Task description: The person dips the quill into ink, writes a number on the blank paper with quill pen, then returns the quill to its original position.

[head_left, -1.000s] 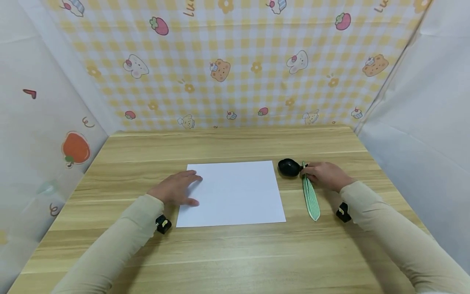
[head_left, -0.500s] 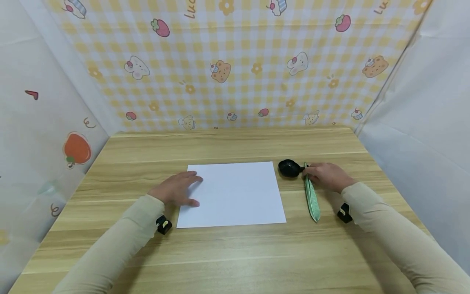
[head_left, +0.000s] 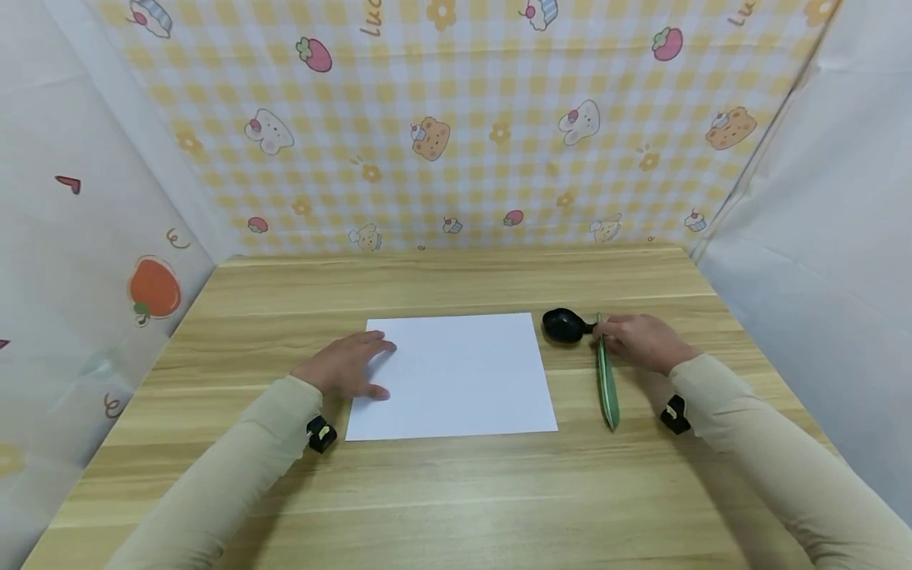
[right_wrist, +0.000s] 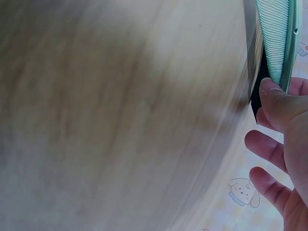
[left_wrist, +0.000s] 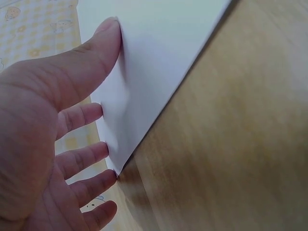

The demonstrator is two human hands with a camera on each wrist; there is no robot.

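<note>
My left hand [head_left: 349,366] rests at the left edge of a white sheet of paper [head_left: 470,380], fingers spread and thumb over the sheet. The left wrist view shows the thumb and fingertips along that paper [left_wrist: 144,62]. At the right, my right hand [head_left: 644,342] pinches the far end of a green comb [head_left: 608,392] between thumb and index finger. Its fine teeth face the camera in the right wrist view, where the comb [right_wrist: 275,41] stands on edge. A black spoon [head_left: 564,325] lies just left of that hand; its handle is largely hidden behind the fingers.
The wooden table [head_left: 456,507] carries all these things. A yellow checked cloth [head_left: 470,182] hangs behind its far edge. White cloth walls [head_left: 819,237] stand at both sides.
The green comb has rolled from lying flat towards standing on edge, so it looks narrower, and it has shifted very slightly right. My left hand and the paper have stayed still.
</note>
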